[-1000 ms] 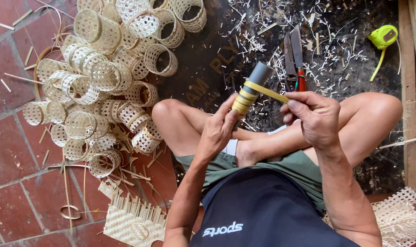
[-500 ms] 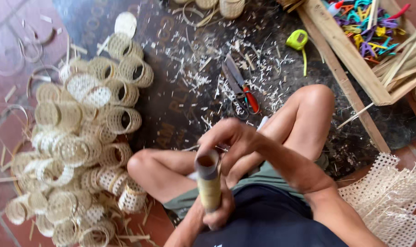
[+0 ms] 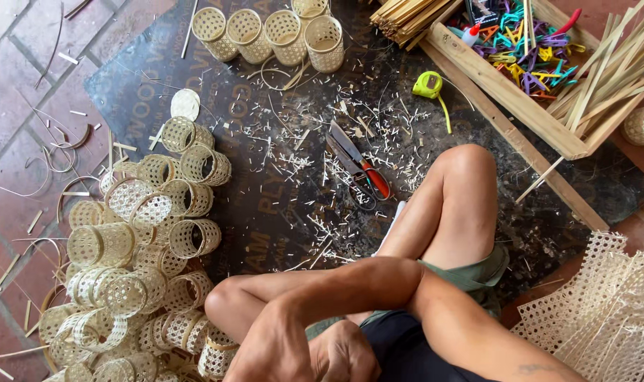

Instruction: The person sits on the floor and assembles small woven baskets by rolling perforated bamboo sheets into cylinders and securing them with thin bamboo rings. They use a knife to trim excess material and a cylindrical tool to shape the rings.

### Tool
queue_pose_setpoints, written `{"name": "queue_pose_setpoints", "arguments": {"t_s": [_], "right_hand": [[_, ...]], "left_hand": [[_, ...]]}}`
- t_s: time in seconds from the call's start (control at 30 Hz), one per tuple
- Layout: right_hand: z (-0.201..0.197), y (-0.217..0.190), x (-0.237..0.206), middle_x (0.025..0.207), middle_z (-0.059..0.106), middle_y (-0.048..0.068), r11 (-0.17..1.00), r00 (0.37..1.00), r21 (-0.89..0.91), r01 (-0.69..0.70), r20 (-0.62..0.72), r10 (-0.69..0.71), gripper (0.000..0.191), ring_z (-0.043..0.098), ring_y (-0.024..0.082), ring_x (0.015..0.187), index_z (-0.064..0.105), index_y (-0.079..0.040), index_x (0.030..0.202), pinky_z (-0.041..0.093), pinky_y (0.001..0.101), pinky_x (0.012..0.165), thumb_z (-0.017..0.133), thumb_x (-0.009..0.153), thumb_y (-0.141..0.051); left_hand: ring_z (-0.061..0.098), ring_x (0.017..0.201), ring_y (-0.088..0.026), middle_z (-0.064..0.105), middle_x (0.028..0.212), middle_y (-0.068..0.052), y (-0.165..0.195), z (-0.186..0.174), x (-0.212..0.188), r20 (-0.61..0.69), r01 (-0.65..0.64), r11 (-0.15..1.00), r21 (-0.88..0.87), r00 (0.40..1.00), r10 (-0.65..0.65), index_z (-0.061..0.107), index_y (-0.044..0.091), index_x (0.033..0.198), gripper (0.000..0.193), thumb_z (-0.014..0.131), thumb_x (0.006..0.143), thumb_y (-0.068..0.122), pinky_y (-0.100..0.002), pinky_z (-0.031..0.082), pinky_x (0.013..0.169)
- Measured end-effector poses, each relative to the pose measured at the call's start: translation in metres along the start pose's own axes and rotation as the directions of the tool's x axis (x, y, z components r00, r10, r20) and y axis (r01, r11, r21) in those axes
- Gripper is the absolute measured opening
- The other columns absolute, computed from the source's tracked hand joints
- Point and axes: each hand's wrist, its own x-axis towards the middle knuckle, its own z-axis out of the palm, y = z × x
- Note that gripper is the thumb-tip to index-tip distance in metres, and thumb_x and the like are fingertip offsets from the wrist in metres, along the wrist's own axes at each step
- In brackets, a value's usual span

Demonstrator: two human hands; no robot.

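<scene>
Judging from the floor, the weaving work is well under way but not finished. A large heap of small open-weave cane cylinder baskets [image 3: 145, 262] lies on the person's left, spilling from the dark plywood sheet [image 3: 265, 205] onto the red brick floor [image 3: 18, 85], and four more small woven cane cylinders [image 3: 269, 32] stand upright in a row at the sheet's far edge. Material is left to use: a pile of pale open-weave cane mesh sheets [image 3: 605, 311] lies at the right, with a bundle of split bamboo strips [image 3: 605, 78] in the wooden tray [image 3: 513, 106]. Red-handled shears [image 3: 361, 166] and a yellow-green tape measure [image 3: 428, 85] lie untouched among the pale shavings, well apart from the person. The left hand [image 3: 276, 350] and right hand [image 3: 347, 357] are drawn in close together at the lap, at the bottom edge of the view; I cannot tell whether they are closed on anything, and no piece in hand is visible.
</scene>
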Motion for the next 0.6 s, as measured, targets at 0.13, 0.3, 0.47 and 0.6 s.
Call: {"name": "queue_pose_setpoints", "arguments": {"t_s": [0.13, 0.3, 0.47, 0.6], "right_hand": [[-0.011, 0.007, 0.013, 0.100, 0.059, 0.009, 0.988, 0.969, 0.106, 0.114, 0.205, -0.134, 0.026, 0.056, 0.016, 0.090, 0.061, 0.001, 0.114, 0.047, 0.0294, 0.080, 0.074, 0.095, -0.012], [-0.056, -0.023, 0.035, 0.103, 0.064, 0.007, 0.915, 0.800, 0.344, 0.211, 0.477, -0.363, 0.036, 0.060, 0.014, 0.093, 0.065, 0.000, 0.118, 0.051, 0.0281, 0.080, 0.078, 0.087, -0.013], [-0.116, 0.010, 0.035, 0.108, 0.069, 0.009, 0.954, 0.966, 0.246, 0.174, 0.147, -0.214, 0.047, 0.067, 0.015, 0.099, 0.070, 0.002, 0.116, 0.056, 0.0291, 0.085, 0.078, 0.072, -0.010], [-0.112, 0.067, 0.026, 0.084, 0.064, 0.012, 0.736, 0.903, 0.676, 0.017, -0.327, 0.279, 0.035, 0.066, 0.020, 0.073, 0.058, 0.006, 0.120, 0.059, 0.0360, 0.070, 0.067, 0.088, -0.005]], "left_hand": [[0.059, 0.050, -0.021, 0.065, 0.068, -0.014, 0.012, 0.002, -0.002, -0.036, -0.081, 0.996, 0.048, 0.996, 0.083, 0.064, 0.000, 0.103, 0.063, 0.043, 0.108, 0.060, -0.032, 0.049, 0.047], [0.058, 0.048, -0.020, 0.063, 0.066, -0.013, 0.018, 0.010, 0.006, -0.107, -0.193, 0.975, 0.111, 0.973, 0.204, 0.062, 0.002, 0.105, 0.059, 0.041, 0.107, 0.057, -0.031, 0.048, 0.045], [0.057, 0.046, -0.019, 0.062, 0.064, -0.012, 0.020, -0.004, 0.013, -0.342, -0.400, 0.837, 0.373, 0.779, 0.525, 0.061, 0.003, 0.107, 0.056, 0.040, 0.107, 0.055, -0.030, 0.046, 0.043], [0.063, 0.066, -0.025, 0.067, 0.083, -0.019, 0.032, -0.027, 0.022, -0.376, 0.058, 0.378, 0.924, 0.315, 0.871, 0.060, -0.008, 0.114, 0.058, 0.042, 0.118, 0.047, -0.038, 0.052, 0.059]]}}
